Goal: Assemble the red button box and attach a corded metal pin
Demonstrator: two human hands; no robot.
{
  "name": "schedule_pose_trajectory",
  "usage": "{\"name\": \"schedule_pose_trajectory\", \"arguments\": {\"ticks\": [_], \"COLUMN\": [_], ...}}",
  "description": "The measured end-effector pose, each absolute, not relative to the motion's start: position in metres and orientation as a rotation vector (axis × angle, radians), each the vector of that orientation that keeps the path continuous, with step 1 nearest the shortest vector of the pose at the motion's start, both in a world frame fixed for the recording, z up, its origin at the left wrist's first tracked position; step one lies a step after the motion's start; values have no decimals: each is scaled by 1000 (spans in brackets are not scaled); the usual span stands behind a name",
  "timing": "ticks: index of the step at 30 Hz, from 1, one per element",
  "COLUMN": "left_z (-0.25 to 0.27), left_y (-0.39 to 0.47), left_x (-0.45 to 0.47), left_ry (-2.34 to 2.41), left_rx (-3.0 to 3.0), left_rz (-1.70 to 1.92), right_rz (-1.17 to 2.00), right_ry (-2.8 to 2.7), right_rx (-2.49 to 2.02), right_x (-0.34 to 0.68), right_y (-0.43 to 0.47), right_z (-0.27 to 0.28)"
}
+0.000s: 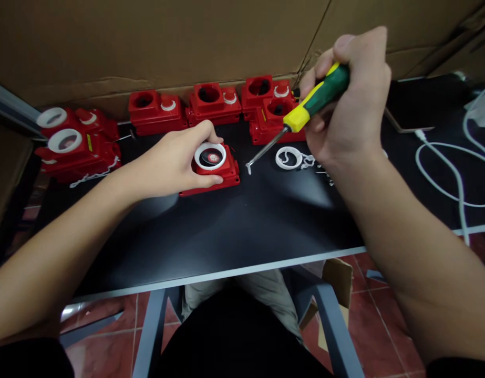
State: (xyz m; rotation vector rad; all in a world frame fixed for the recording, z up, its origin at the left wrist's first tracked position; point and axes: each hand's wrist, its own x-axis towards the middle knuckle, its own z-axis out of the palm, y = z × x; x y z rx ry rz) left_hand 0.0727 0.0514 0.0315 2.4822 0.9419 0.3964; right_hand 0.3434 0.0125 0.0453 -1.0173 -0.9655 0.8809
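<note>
My left hand (183, 160) is closed around a small red housing (228, 176) on the black table. Its thumb and fingers hold the sides of the white ring (210, 167) on top, which surrounds a dark round face with a red and white mark. Above the table, to the right, my right hand (358, 105) grips a screwdriver (323, 97) with a green and yellow handle. The shaft slants down to the left. At its tip a small silver screw (249, 168) shows, just right of the red housing.
Several red housings (155, 118) line the back by a cardboard wall (147, 42). Two with white rings (64, 149) stand at left. A loose white ring (288, 166), a white chain (307, 160) and small screws (331, 182) lie at right, near a tablet-like device and white cable (443, 157).
</note>
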Motion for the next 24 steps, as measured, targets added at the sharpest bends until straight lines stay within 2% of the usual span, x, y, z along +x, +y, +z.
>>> {"name": "schedule_pose_trajectory", "arguments": {"ticks": [24], "left_z": [12], "left_y": [45], "left_x": [65], "left_ry": [919], "left_rx": [2400], "left_rz": [476], "right_rz": [795], "right_ry": [-890], "right_rx": [-897], "right_x": [324], "right_y": [20], "right_z": [29]}}
